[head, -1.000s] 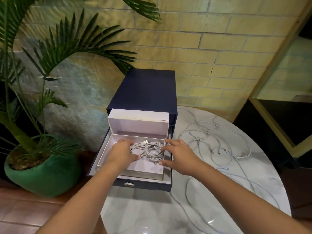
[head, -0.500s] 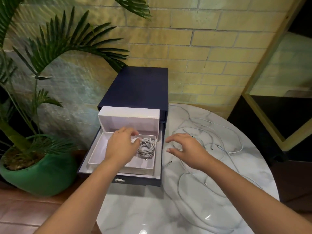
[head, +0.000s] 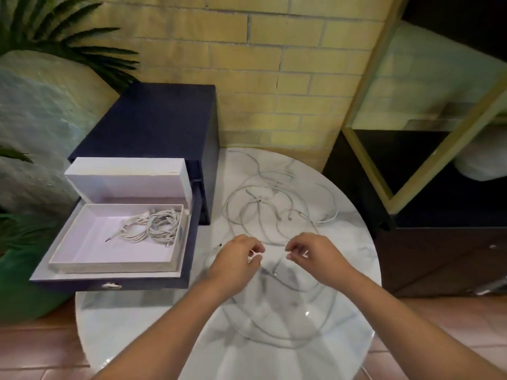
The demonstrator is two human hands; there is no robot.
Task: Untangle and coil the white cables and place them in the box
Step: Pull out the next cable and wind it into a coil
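Observation:
A coiled bundle of white cables (head: 153, 225) lies in the white box (head: 82, 250), which sits in the pulled-out drawer of a dark blue cabinet (head: 153, 127). Loose white cables (head: 271, 207) sprawl in tangled loops over the round marble table (head: 137, 325). My left hand (head: 236, 260) pinches a white cable end just above the tabletop. My right hand (head: 312, 255) pinches another piece of white cable a little to the right. Both hands hover near the middle of the table, close together.
The box's white lid (head: 129, 178) stands upright behind it in the drawer. A potted palm in a green pot (head: 19, 283) stands at the left. A yellow brick wall runs behind, and a dark cabinet with a gold-framed mirror (head: 411, 149) is at the right.
Both hands left the box and the coiled bundle, moved right over the table and took hold of loose cable. The view shifted right and down.

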